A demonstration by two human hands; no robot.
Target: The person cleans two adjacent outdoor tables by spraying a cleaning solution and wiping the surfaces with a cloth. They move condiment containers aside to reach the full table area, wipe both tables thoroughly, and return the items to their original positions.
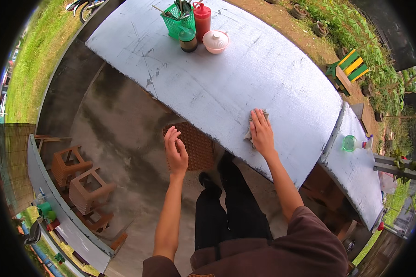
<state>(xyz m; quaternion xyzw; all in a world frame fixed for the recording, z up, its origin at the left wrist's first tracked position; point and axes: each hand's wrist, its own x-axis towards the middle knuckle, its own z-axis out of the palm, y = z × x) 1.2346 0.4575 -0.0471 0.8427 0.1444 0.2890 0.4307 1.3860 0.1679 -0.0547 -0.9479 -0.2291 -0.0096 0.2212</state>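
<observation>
My right hand lies over a crumpled greyish cloth, pressed against the top of a long white-painted table. The cloth's edges show on both sides of the hand; the rest is hidden beneath it. In the air off the table's near edge, my left hand is empty, its fingers loosely bent. Below it on the floor stands a brown woven-pattern stool. Farther along the table are a green plastic basket of cutlery, a red sauce bottle, a green-lidded jar of dark contents and a pink lidded bowl.
A second white table adjoins at right, bearing a spray bottle with green liquid. Several brown stools stand at left by another table. A green-and-yellow slatted seat sits outside near potted plants.
</observation>
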